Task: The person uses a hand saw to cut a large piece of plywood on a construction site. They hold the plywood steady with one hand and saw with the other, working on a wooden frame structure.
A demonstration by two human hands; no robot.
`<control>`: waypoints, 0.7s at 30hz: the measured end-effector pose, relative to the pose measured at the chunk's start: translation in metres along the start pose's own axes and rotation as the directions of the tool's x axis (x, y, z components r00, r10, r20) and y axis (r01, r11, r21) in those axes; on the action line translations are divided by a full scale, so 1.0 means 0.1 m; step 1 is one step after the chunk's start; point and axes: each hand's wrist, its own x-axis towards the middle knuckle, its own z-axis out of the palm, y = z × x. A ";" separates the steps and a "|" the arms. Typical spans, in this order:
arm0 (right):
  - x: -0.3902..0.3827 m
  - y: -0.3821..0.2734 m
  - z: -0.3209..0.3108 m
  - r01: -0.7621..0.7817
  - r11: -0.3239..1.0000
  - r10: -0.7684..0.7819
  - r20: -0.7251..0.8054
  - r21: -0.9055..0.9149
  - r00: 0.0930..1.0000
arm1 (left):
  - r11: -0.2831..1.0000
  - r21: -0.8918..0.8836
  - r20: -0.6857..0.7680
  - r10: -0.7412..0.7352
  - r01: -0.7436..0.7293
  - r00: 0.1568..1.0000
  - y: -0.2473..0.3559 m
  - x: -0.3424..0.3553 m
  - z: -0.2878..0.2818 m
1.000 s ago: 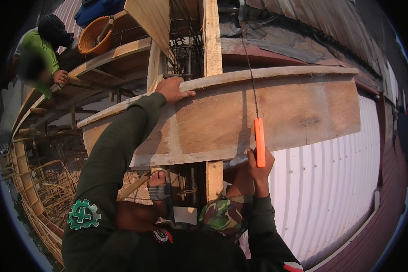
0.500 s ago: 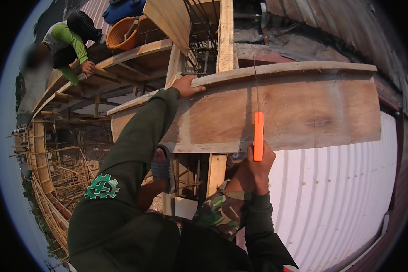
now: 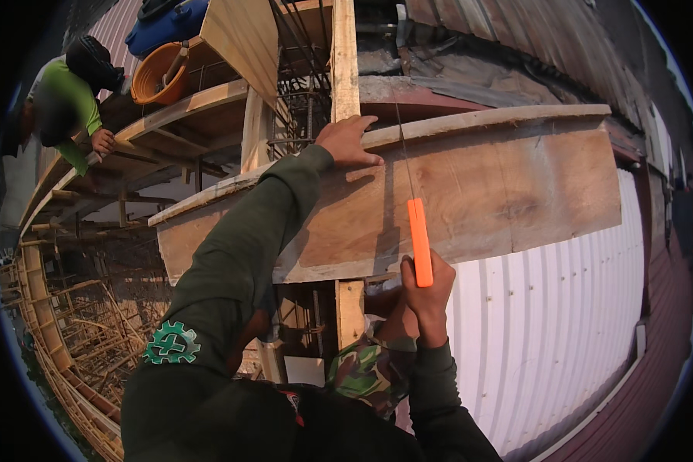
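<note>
A plywood panel point(image 3: 547, 185) with a wooden batten point(image 3: 516, 115) along its far edge lies across in front of me. My left hand point(image 3: 349, 143) grips that batten, its thumb on the panel's face and its fingers over the far side. In my right hand point(image 3: 430, 289) is a handsaw point(image 3: 420, 242), held by its orange handle. The saw's thin blade, seen almost edge-on, runs away from me across the panel and over the batten, just right of my left hand. Whether its teeth have cut into the wood I cannot tell.
An upright timber point(image 3: 345, 61) and steel bars point(image 3: 304, 100) stand behind the panel. Far left, a person in green sleeves point(image 3: 85, 100) bends over curved wooden formwork point(image 3: 185, 115), near an orange bucket point(image 3: 160, 73). White corrugated sheeting point(image 3: 539, 331) lies right; bamboo scaffolding point(image 3: 100, 316) stands lower left.
My view has shifted, so the panel sits further left and more tilted. My left hand has slid right along the batten, closer to the blade. The saw handle has tilted and come slightly nearer.
</note>
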 end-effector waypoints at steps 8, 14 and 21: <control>0.01 -0.09 0.00 -0.066 0.989 0.065 -0.009 -0.131 0.998 | 0.972 -0.026 0.170 -0.226 0.234 0.959 0.28 0.28 0.06; 0.50 -0.12 0.17 0.028 0.986 -0.029 -0.003 -0.162 1.000 | 0.967 -0.022 0.147 -0.249 0.255 0.957 0.22 0.34 0.14; 0.87 -0.03 0.33 0.029 0.979 -0.032 -0.010 -0.202 0.999 | 0.973 -0.003 0.206 -0.225 0.231 0.952 0.42 0.19 0.06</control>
